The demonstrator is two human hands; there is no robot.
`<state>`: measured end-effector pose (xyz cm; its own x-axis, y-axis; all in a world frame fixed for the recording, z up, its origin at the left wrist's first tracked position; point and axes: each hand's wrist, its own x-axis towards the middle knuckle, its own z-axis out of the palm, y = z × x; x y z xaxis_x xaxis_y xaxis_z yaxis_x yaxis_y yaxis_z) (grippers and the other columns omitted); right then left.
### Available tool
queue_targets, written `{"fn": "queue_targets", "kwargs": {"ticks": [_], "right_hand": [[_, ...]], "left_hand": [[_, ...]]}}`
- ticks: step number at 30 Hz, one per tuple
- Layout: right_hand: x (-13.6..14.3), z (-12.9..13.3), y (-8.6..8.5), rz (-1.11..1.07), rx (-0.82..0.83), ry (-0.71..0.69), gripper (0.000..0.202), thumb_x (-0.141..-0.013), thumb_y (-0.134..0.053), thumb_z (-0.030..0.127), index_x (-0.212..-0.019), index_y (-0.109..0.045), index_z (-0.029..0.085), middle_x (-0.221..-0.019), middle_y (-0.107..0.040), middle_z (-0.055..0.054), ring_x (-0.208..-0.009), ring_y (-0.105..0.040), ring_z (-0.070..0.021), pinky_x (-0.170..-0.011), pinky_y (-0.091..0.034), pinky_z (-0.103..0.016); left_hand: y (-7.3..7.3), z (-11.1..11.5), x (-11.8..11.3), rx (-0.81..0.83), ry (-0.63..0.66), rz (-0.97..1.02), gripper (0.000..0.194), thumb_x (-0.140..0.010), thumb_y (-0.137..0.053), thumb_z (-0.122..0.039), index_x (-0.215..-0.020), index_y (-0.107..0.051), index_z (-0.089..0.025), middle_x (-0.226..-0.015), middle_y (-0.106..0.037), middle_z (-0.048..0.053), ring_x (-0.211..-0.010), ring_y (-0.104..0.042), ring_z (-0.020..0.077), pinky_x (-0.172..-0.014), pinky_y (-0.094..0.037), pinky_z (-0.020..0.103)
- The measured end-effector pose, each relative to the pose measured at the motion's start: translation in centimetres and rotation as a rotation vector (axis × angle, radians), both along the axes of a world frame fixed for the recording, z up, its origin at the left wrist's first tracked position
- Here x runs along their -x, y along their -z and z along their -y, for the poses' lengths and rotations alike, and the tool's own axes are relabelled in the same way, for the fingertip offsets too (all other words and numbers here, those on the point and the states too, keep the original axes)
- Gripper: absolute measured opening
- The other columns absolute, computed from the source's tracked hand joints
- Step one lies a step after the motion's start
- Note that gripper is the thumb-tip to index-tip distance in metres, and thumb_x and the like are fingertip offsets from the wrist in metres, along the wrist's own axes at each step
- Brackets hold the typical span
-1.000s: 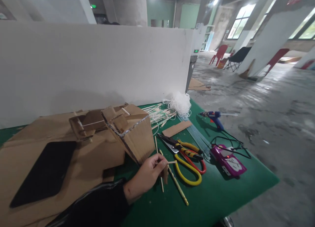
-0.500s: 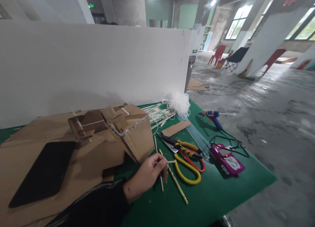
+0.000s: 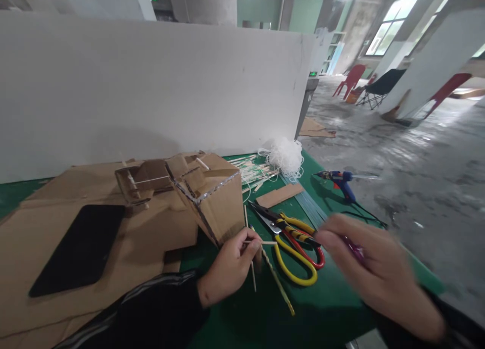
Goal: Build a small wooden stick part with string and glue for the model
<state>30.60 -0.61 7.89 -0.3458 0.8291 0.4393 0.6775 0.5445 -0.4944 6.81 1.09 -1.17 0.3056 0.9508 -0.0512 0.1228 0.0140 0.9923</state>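
Observation:
My left hand [image 3: 232, 262] pinches a thin wooden stick [image 3: 270, 243] that points right, beside the cardboard structure [image 3: 222, 202]. My right hand [image 3: 373, 268] is smeared by motion over the table's right part, its fingers bent together; what they hold, if anything, cannot be made out. Between the hands lie yellow-and-red-handled scissors [image 3: 297, 270] and black-and-yellow pliers [image 3: 293, 229]. A pencil [image 3: 280, 291] and another thin stick [image 3: 253, 278] rest on the green table near my left fingers.
A black flat pad [image 3: 81, 250] lies on cardboard sheets [image 3: 151, 258] at left. Further back are sticks [image 3: 253, 172], white string [image 3: 286, 158], a cardboard strip [image 3: 279, 195], clear glue sticks [image 3: 308, 207] and a blue glue gun [image 3: 341, 180]. A white panel [image 3: 170, 86] stands behind.
My right hand has come into view at the right and now covers most of the purple device. My left hand still pinches the stick. The whole view has shifted slightly.

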Motion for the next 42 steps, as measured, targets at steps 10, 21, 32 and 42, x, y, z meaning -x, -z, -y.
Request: {"fn": "queue_targets", "kwargs": {"ticks": [10,21,32,42], "right_hand": [[5.5,-4.4,5.7,0.115,0.446,-0.328,0.031,-0.1,-0.036,0.029,-0.073,-0.047,0.019,-0.066,-0.054,0.001,-0.06,-0.049,-0.0118,-0.058,-0.033,-0.024],[5.4,-4.4,7.2,0.135,0.374,-0.303,0.019,-0.096,-0.041,0.023,-0.078,-0.045,0.021,-0.062,-0.049,0.004,-0.055,-0.042,-0.0111,-0.055,-0.029,-0.024],[5.6,-4.2,7.0,-0.064,0.449,-0.27,0.017,-0.097,-0.043,0.028,-0.09,-0.056,0.02,-0.073,-0.062,0.0,-0.067,-0.058,-0.015,-0.063,-0.04,-0.025],[5.6,-4.4,7.4,-0.198,0.451,-0.239,0.017,-0.094,-0.048,0.023,-0.08,-0.057,0.018,-0.07,-0.062,0.0,-0.064,-0.055,-0.0133,-0.06,-0.041,-0.024]], "left_hand": [[-0.8,0.2,0.4,-0.268,-0.067,-0.305,0.023,-0.097,-0.041,-0.036,-0.095,-0.057,-0.02,-0.087,-0.063,0.002,-0.08,-0.059,0.0168,-0.075,-0.043,0.026],[0.5,-0.3,0.4,-0.196,-0.112,-0.163,0.023,-0.095,-0.048,-0.037,-0.094,-0.062,-0.019,-0.086,-0.066,0.002,-0.079,-0.063,0.0155,-0.071,-0.048,0.024],[0.5,0.3,0.2,-0.174,-0.103,-0.184,0.019,-0.096,-0.047,-0.037,-0.1,-0.057,-0.021,-0.093,-0.067,0.003,-0.084,-0.064,0.0173,-0.076,-0.05,0.027],[-2.9,1.9,-0.3,-0.401,-0.17,-0.397,0.017,-0.093,-0.048,-0.033,-0.105,-0.051,-0.023,-0.106,-0.058,0.009,-0.103,-0.056,0.0252,-0.091,-0.047,0.041]]}}
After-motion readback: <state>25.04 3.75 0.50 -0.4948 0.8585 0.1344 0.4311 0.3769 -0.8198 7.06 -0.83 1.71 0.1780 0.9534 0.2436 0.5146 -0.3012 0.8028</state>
